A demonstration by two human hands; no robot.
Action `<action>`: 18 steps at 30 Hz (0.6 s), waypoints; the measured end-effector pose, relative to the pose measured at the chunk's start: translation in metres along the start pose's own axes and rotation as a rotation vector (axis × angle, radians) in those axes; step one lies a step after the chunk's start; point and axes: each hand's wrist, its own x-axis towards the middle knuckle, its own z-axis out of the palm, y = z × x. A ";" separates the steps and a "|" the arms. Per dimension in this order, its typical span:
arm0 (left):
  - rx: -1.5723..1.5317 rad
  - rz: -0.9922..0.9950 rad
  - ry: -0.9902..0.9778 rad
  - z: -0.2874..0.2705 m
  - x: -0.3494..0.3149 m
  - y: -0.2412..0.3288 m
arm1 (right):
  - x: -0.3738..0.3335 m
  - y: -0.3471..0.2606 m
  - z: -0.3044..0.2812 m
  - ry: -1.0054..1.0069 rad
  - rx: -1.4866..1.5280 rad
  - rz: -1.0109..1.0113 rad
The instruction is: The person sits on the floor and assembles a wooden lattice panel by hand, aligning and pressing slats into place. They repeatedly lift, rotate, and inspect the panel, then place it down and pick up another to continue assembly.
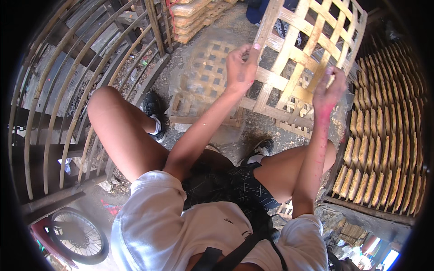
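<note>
A woven bamboo tray (285,55) with an open lattice and a wooden rim is tilted up in front of me. My left hand (242,67) is closed round its left rim, the thumb along the edge. At the tray's right edge is my right hand (330,88), fingers curled against it and slightly blurred. Below and behind, a second lattice tray (205,67) lies on the ground under cloudy plastic sheeting (181,83). Part of another lattice piece (294,128) shows beneath the raised tray.
Rows of pale brown slabs (375,153) stand in a rack on the right. A curved slatted barrier (68,104) runs along the left. Stacked trays (190,20) sit at the far left of centre. A spoked wheel (77,232) is at the lower left.
</note>
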 end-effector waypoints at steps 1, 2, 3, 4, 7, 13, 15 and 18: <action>0.000 -0.017 0.008 0.000 0.001 -0.003 | 0.001 0.017 -0.014 0.004 -0.059 0.043; 0.003 -0.033 0.014 0.000 0.002 -0.006 | 0.003 0.032 -0.028 0.004 -0.109 0.099; -0.014 0.023 0.024 0.001 0.003 -0.009 | 0.001 0.045 -0.037 0.004 -0.170 0.218; 0.021 0.007 0.043 0.002 0.004 -0.013 | -0.002 0.056 -0.043 0.023 -0.154 0.298; 0.070 0.011 0.062 0.001 0.009 -0.024 | -0.006 0.086 -0.059 0.116 -0.215 0.474; -0.106 -0.176 -0.061 -0.008 0.024 -0.037 | -0.015 0.107 -0.045 -0.047 0.406 0.915; -0.089 -0.174 -0.084 -0.009 0.025 -0.038 | -0.014 0.107 -0.040 -0.002 0.471 0.861; -0.012 -0.119 -0.122 -0.010 0.024 -0.039 | -0.010 0.105 -0.033 0.046 0.453 0.784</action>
